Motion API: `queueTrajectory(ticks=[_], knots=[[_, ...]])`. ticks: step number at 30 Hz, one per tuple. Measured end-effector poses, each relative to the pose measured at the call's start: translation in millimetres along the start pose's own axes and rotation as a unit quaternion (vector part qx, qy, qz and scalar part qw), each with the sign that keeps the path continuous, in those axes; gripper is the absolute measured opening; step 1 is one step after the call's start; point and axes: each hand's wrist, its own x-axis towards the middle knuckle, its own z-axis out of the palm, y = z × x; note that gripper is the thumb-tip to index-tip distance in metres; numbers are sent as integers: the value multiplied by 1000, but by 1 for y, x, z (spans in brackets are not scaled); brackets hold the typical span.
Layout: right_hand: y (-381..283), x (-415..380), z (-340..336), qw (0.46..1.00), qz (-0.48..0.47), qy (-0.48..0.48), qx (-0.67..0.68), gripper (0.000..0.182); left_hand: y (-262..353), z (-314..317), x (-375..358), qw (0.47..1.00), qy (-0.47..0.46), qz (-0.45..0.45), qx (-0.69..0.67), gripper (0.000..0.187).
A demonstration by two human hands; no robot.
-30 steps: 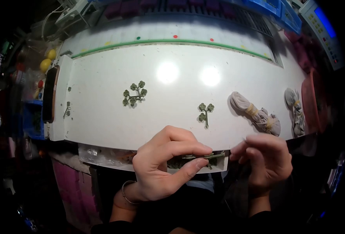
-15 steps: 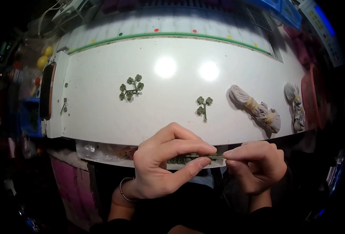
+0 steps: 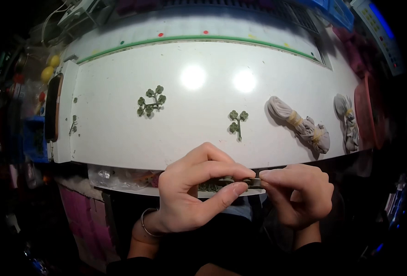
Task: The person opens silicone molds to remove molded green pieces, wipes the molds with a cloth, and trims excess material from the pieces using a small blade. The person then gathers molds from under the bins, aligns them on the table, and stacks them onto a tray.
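My left hand (image 3: 196, 188) pinches a small dark green moulded piece (image 3: 254, 186) between thumb and fingers, just past the table's front edge. From the other side, the closed fingertips of my right hand (image 3: 300, 191) grip its far end. Fingers cover most of the piece, so its full shape is hidden. On the white table beyond lie two green branched sprues with lobed, flower-like ends: a larger sprue (image 3: 156, 106) left of centre and a smaller sprue (image 3: 239, 125) nearer my hands. More green pieces (image 3: 208, 187) show in a drawer or tray below my left hand.
Two grey cloth bundles, a larger bundle (image 3: 300, 123) and a smaller bundle (image 3: 348, 122), lie at the right by a red basin (image 3: 371, 110). A phone (image 3: 54, 108) stands at the left edge. Behind the table runs a pale belt (image 3: 185, 20) with coloured dots.
Both hands stay at about the same place; the right fingertips are slightly closer to the left ones. The belt's dots have shifted left. The view has moved slightly.
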Motion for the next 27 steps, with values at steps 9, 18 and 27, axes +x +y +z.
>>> queueTrajectory(ticks=[9,18,27], knots=[[9,-9,9,984,-76,161,19,21,1,3,0,1000,6,-24,-13,17],[14,-7,7,991,-94,83,46,25,1,4,-2,999,21,-23,-40,30],[18,-6,19,978,-201,41,32,29,5,-1,0,963,51,-143,-224,27]])
